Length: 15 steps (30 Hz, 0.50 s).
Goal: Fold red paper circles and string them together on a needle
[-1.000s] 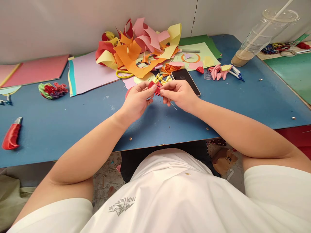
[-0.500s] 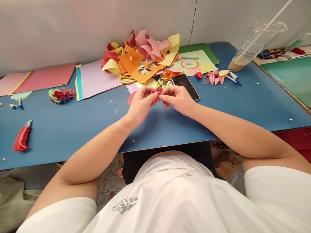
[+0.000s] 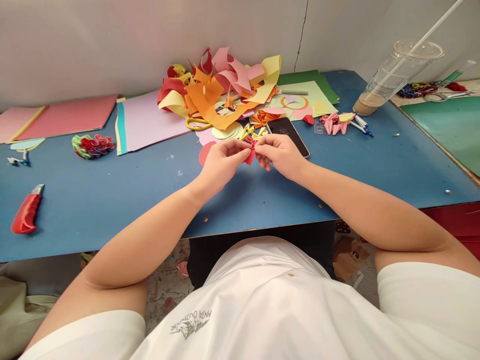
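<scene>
Between my fingertips is a small piece of red paper (image 3: 250,156), folded and partly hidden by the fingers. My left hand (image 3: 225,161) pinches it from the left. On the other side, my right hand (image 3: 280,154) pinches its upper right part, with the lower fingers curled beneath. Just behind the hands lie small folded yellow paper pieces (image 3: 247,131) and pale yellow paper circles (image 3: 227,131). A red paper circle (image 3: 205,153) shows beside my left hand. The phone (image 3: 294,137) lies on the table right behind my right hand.
Cut paper scraps (image 3: 221,90) heap against the wall, with yellow-handled scissors (image 3: 198,124) at their edge. A red utility knife (image 3: 28,212) lies left on the blue table (image 3: 150,200). Folded pink pieces (image 3: 335,122) and a plastic cup with a straw (image 3: 393,75) stand right.
The red paper has turned between my fingers, and more of it now hangs below the fingertips. Both hands have shifted slightly right. The view has moved a little.
</scene>
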Motion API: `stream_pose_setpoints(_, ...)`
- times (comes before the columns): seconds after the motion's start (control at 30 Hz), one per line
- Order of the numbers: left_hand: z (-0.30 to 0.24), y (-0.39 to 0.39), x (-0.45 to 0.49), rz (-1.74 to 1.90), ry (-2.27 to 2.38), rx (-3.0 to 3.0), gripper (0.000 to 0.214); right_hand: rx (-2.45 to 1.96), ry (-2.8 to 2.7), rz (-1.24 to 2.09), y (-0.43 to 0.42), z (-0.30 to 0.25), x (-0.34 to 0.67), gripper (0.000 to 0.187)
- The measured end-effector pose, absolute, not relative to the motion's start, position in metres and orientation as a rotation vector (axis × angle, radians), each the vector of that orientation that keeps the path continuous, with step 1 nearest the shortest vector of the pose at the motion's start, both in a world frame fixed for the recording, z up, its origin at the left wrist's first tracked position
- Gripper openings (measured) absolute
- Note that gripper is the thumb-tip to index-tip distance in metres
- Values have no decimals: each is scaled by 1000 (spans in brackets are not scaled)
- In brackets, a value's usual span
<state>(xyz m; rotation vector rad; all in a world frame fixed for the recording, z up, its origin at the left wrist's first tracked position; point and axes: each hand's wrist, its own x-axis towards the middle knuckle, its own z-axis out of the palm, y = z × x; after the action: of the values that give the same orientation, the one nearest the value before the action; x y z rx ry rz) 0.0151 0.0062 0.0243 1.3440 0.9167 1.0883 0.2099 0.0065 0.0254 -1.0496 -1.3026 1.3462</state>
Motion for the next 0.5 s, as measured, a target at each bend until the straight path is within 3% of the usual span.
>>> stream_pose_setpoints(0.5,26,10,13,993,982,1262,12,-1110,-1530,1272,9,22,218,29)
